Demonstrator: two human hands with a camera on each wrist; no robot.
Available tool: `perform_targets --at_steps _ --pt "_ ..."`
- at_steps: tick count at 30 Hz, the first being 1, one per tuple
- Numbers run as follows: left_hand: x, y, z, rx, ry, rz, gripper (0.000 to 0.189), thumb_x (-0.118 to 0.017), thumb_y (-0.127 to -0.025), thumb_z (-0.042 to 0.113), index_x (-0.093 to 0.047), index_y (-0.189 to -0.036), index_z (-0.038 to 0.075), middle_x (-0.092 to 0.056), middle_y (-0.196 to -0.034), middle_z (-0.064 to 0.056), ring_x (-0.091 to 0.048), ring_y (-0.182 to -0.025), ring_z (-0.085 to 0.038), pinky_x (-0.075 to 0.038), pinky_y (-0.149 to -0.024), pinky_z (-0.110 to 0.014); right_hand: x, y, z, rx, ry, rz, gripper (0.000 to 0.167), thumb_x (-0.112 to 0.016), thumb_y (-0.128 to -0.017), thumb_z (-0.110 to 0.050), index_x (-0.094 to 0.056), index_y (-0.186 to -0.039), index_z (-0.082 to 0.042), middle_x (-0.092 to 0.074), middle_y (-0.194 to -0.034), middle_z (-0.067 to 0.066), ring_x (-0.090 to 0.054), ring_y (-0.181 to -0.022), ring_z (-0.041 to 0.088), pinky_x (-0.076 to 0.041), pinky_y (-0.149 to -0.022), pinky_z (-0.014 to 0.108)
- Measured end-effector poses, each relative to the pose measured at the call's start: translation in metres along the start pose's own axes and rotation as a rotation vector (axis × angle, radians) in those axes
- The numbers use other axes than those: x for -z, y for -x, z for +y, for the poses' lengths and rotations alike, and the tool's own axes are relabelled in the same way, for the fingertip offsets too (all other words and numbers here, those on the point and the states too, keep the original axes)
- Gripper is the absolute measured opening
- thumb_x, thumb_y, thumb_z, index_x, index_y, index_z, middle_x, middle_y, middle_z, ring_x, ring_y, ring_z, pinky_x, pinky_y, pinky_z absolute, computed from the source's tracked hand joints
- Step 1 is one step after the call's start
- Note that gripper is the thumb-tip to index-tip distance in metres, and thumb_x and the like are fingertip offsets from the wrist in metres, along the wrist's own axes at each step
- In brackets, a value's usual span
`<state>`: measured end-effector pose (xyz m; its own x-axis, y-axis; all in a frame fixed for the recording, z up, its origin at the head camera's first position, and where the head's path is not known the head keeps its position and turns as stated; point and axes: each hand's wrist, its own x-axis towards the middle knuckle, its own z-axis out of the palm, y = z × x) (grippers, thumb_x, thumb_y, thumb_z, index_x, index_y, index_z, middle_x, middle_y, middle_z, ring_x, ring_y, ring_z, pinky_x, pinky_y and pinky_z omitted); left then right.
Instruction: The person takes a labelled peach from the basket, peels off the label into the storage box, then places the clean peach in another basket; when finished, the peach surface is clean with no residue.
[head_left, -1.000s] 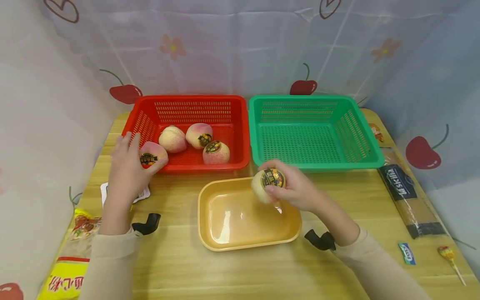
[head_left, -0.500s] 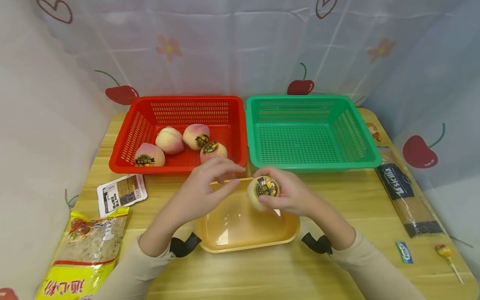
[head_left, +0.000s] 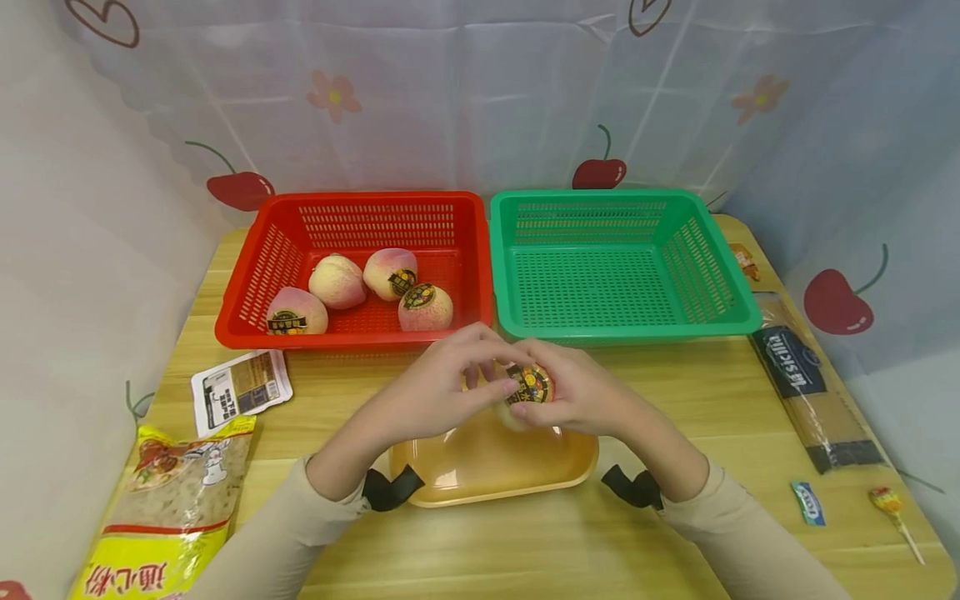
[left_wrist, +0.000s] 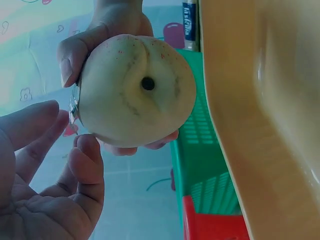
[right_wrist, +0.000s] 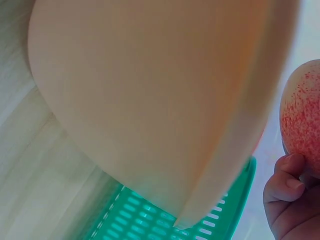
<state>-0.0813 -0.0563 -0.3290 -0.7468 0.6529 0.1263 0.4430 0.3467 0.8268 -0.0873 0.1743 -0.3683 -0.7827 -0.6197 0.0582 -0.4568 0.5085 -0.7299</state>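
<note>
In the head view my right hand [head_left: 585, 390] grips a toy peach [left_wrist: 135, 100] over the back of the yellow tray [head_left: 510, 493]. Its fingers wrap one side, and a small dark hole shows on the underside in the left wrist view. A round black sticker [head_left: 536, 383] covers its upper face. Reaching in from the left, my left hand [head_left: 438, 396] has loosely bent fingers and thumb right at the sticker's edge. In the right wrist view the peach's red-speckled side [right_wrist: 305, 115] appears at the right, above the right hand's fingers.
Behind the tray stand a red basket [head_left: 352, 340] holding several peaches and a green basket [head_left: 622, 332]. On the left lie a white packet [head_left: 240, 387] and a yellow food bag [head_left: 165, 517]. A noodle pack [head_left: 813, 396], a small wrapper [head_left: 807, 503] and a lollipop [head_left: 888, 502] lie right.
My left hand has left the peach in the red basket and come right, to the sticker on the held peach. My right hand has stayed over the tray, keeping its grip.
</note>
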Motion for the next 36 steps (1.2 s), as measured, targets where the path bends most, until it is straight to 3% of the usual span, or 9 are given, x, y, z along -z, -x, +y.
perform_targets --at_steps 8,11,15,19,25,29,36 --pt "-0.002 -0.003 -0.006 -0.004 0.102 -0.015 0.019 -0.067 -0.095 0.018 -0.072 -0.113 0.024 -0.064 -0.098 0.009 -0.059 -0.089 -0.009 -0.054 -0.077 -0.028 0.000 -0.001 -0.001 -0.007 -0.029 -0.004 0.043 -0.078 -0.081 -0.037 -0.058 -0.118 -0.023 -0.061 -0.099 -0.011 -0.060 -0.079 0.009 -0.055 -0.057 0.025" --pt "-0.003 -0.003 -0.005 0.014 0.181 -0.020 0.018 -0.066 -0.094 0.014 -0.073 -0.110 0.020 -0.065 -0.097 0.006 -0.060 -0.091 -0.012 -0.054 -0.080 -0.028 -0.001 -0.001 -0.001 0.005 -0.032 -0.004 0.055 -0.085 -0.074 -0.043 -0.058 -0.118 -0.025 -0.062 -0.103 -0.012 -0.060 -0.085 0.009 -0.056 -0.065 0.025" --pt "-0.003 -0.002 -0.003 0.043 0.252 -0.007 0.018 -0.065 -0.093 0.009 -0.073 -0.109 0.015 -0.066 -0.095 0.002 -0.061 -0.091 -0.015 -0.055 -0.082 -0.027 -0.001 0.000 0.001 0.047 -0.059 0.001 0.076 -0.095 -0.059 -0.040 -0.057 -0.123 -0.024 -0.064 -0.110 -0.010 -0.061 -0.091 0.009 -0.057 -0.072 0.025" --pt "-0.003 0.001 0.000 0.060 0.297 0.032 0.019 -0.065 -0.093 0.008 -0.073 -0.109 0.013 -0.066 -0.094 0.000 -0.062 -0.088 -0.016 -0.057 -0.082 -0.028 -0.002 0.001 0.001 0.036 -0.076 0.007 0.082 -0.097 -0.055 -0.037 -0.055 -0.125 -0.027 -0.063 -0.112 -0.009 -0.063 -0.091 0.009 -0.058 -0.072 0.026" --pt "0.000 0.013 -0.001 0.089 0.352 0.138 0.019 -0.068 -0.091 0.008 -0.073 -0.109 0.010 -0.068 -0.094 -0.004 -0.064 -0.089 -0.018 -0.059 -0.081 -0.029 0.000 0.006 0.001 -0.069 -0.065 0.033 0.074 -0.094 -0.060 -0.046 -0.054 -0.121 -0.032 -0.062 -0.109 -0.011 -0.063 -0.089 0.012 -0.059 -0.072 0.028" --pt "-0.002 0.024 -0.012 0.148 0.348 0.169 0.019 -0.071 -0.090 0.011 -0.073 -0.109 0.011 -0.068 -0.097 -0.005 -0.064 -0.091 -0.019 -0.058 -0.081 -0.027 0.004 0.013 0.005 -0.102 -0.065 0.059 0.069 -0.092 -0.063 -0.048 -0.053 -0.118 -0.032 -0.063 -0.106 -0.011 -0.062 -0.087 0.014 -0.058 -0.070 0.029" --pt "-0.019 0.039 -0.045 0.277 0.343 0.136 0.020 -0.072 -0.090 0.012 -0.074 -0.110 0.010 -0.069 -0.098 -0.007 -0.065 -0.090 -0.018 -0.058 -0.078 -0.024 0.010 0.023 0.013 -0.127 -0.087 0.117 0.066 -0.092 -0.066 -0.040 -0.053 -0.118 -0.030 -0.063 -0.108 -0.008 -0.063 -0.088 0.016 -0.058 -0.071 0.032"
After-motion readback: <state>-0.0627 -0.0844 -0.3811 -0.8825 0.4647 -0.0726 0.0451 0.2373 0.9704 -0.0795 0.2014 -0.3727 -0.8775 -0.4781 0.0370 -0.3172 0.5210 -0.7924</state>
